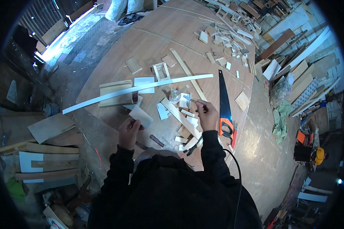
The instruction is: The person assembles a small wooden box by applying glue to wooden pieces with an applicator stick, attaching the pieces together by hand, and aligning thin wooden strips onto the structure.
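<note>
My left hand (129,131) pinches a small pale, squarish board (142,116) by its lower left corner, tilted above the table. In my right hand (208,116) is a thin stick (193,100), held between the fingertips and pointing left. Whether its end carries bristles is too small to tell. Just left of that tip stands a clear jar (174,97) with a stick leaning in it. A wooden batten (181,119) lies between my hands, with several white offcuts around it. Farther off, a long white strip (141,92) crosses a shallow wooden box (114,94).
A handsaw (225,108) with an orange and black handle lies right of my right hand. A small open wooden frame (161,71) stands beyond the jar. Scrap pieces (227,40) cover the table's far right. A black cable (239,173) runs past my right arm.
</note>
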Action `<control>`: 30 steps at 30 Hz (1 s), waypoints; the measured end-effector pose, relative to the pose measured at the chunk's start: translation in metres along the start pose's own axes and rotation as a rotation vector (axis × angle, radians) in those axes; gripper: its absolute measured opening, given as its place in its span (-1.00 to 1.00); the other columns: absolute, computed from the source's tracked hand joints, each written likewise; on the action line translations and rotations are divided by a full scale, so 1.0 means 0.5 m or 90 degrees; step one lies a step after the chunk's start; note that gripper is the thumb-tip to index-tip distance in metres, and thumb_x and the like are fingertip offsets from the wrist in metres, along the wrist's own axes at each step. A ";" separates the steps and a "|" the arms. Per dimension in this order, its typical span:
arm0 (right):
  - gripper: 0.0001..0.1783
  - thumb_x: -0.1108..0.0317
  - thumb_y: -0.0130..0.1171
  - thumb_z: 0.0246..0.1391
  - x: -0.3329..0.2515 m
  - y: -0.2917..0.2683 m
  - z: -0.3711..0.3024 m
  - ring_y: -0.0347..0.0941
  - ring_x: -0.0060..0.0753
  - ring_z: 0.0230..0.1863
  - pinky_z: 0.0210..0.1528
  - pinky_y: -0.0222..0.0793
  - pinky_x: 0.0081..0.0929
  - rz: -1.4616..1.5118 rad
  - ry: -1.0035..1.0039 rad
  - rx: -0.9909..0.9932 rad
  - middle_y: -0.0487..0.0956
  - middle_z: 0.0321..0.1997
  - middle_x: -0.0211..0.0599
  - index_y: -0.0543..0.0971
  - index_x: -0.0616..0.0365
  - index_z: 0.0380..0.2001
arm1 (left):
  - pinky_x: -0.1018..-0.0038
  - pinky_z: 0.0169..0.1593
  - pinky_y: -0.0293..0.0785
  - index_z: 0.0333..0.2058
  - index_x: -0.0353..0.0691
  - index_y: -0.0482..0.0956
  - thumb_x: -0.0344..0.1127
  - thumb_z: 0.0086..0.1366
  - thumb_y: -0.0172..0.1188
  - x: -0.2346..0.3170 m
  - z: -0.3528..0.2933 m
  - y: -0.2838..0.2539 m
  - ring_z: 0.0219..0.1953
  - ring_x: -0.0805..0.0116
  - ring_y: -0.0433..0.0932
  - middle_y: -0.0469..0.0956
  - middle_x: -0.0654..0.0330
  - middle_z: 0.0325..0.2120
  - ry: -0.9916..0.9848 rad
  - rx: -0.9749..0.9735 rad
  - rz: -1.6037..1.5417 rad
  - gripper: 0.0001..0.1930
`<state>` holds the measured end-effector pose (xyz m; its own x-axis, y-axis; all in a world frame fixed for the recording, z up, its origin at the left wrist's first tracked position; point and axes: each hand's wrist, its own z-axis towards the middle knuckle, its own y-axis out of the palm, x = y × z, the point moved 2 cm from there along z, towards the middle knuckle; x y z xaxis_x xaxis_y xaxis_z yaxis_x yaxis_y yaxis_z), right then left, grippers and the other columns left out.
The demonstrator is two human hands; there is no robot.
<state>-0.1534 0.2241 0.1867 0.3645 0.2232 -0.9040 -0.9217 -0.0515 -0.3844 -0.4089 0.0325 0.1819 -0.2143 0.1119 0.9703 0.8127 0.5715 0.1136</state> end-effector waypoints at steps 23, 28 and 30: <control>-0.83 0.24 0.22 -0.01 0.121 0.211 0.121 0.55 -0.06 -0.38 -0.32 0.45 -0.18 -0.467 -0.131 -0.097 0.60 -0.40 -0.17 0.64 0.10 -0.44 | 0.58 -0.31 0.39 -0.41 -0.35 0.49 -0.36 0.28 0.14 0.029 0.090 -0.050 -0.47 0.56 0.50 0.53 0.23 -0.57 -0.042 -0.147 0.087 -0.84; -0.79 0.20 0.21 -0.01 0.136 0.230 0.123 0.56 -0.04 -0.34 -0.28 0.48 -0.21 -0.541 -0.058 -0.193 0.60 -0.39 -0.07 0.64 0.11 -0.44 | 0.58 -0.29 0.39 -0.40 -0.34 0.48 -0.36 0.28 0.14 0.006 0.110 -0.048 -0.44 0.56 0.50 0.53 0.24 -0.55 -0.036 -0.182 0.081 -0.84; -0.78 0.19 0.23 -0.01 0.155 0.234 0.117 0.56 -0.06 -0.31 -0.26 0.49 -0.21 -0.569 -0.047 -0.234 0.61 -0.36 -0.05 0.64 0.09 -0.38 | 0.59 -0.27 0.39 -0.40 -0.34 0.48 -0.36 0.28 0.13 -0.003 0.118 -0.043 -0.42 0.56 0.50 0.53 0.24 -0.54 -0.044 -0.202 0.070 -0.85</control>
<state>-0.2407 0.2923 0.0827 0.8898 0.3882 -0.2401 -0.2047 -0.1308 -0.9700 -0.4581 0.0681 0.1654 -0.1437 0.2200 0.9649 0.9587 0.2726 0.0807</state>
